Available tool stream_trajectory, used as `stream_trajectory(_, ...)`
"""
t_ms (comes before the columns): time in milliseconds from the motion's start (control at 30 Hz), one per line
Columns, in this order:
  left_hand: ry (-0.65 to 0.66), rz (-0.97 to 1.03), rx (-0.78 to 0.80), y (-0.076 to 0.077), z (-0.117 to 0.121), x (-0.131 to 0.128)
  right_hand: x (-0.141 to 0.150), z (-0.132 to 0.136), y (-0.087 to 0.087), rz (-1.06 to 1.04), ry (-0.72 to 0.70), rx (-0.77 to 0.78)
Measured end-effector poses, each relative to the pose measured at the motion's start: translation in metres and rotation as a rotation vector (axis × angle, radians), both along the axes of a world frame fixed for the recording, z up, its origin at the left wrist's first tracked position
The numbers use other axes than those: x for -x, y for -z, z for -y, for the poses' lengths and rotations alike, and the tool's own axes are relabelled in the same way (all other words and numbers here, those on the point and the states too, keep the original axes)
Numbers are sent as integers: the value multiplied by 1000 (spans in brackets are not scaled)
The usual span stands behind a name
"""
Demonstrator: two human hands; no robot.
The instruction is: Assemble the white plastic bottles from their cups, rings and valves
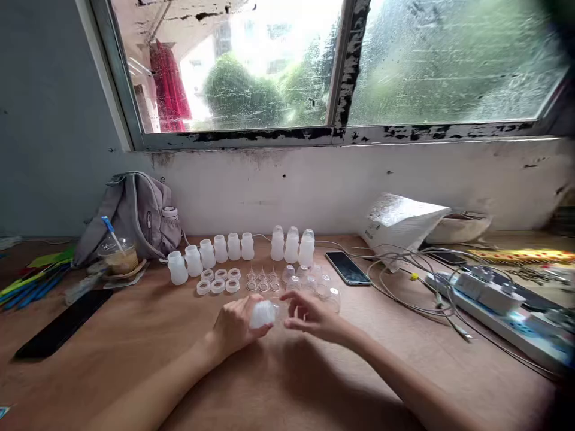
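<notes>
Midway: left hand [236, 328] clasping one white bottle [262, 313], right hand [309, 315] loose beside; three capped bottles [291, 245] finished, six open bottles [211, 253] remaining.

No readable writing anywhere in view.

The crumpled white paper bag [399, 222] against the wall carries a faint dark mark near its lower left corner, too small and blurred to read; the small translucent white plastic bottles [207, 254] and the black smartphone [347, 267] with its dark screen show no legible label or brand.
</notes>
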State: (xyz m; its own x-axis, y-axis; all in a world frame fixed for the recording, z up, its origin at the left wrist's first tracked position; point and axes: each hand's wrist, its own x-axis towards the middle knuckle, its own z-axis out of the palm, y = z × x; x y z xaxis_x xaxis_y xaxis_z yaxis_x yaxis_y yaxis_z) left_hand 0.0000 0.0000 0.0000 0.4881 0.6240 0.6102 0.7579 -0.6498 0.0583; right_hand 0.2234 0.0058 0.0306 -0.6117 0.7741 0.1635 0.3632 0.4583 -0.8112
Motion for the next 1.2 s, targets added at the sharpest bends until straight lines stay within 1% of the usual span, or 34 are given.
stream_trajectory(100, 1, -11, -19, -1, 9, -8, 19, 14, 7, -100, 16, 74)
stream_trajectory(167, -3, -29, -35, -1, 12, -12, 27, 20, 11, -128, 60, 113)
stream_trajectory(267, -7, -70, -59, 1, 13, -14, 30, 22, 15, -116, 111, 150)
stream_trajectory(400, 17, -95, -46, 3, 13, -14, 30, 19, 21, -70, 114, 234)
stream_trajectory(467, 20, -95, -38, 3, 12, -13, 31, 18, 23, -75, 108, 232)
stream_trajectory(533, 1, -93, -32, 3, 11, -12, 32, 18, 23, -90, 102, 151)
stream_trajectory(667, -65, -130, 14, 3, 6, -8, 30, 19, 21, -39, 108, -141)
stream_trajectory(767, -35, -158, 47, 4, 4, -6, 28, 20, 22, 7, 68, -294)
stream_trajectory(867, -21, -167, 57, 0, 7, -6, 27, 21, 23, 26, 26, -378)
stream_trajectory(967, -41, -180, 73, -6, 10, -5, 27, 23, 20, 59, 16, -411)
stream_trajectory(1033, -30, -179, 104, -8, 10, -4, 27, 24, 17, 93, -4, -444)
stream_trajectory(1133, 4, -173, 167, -4, 7, -2, 26, 26, 12, 162, -74, -540)
stream_trajectory(1200, 10, -166, 168, 0, 3, 0, 25, 27, 9, 198, -104, -598)
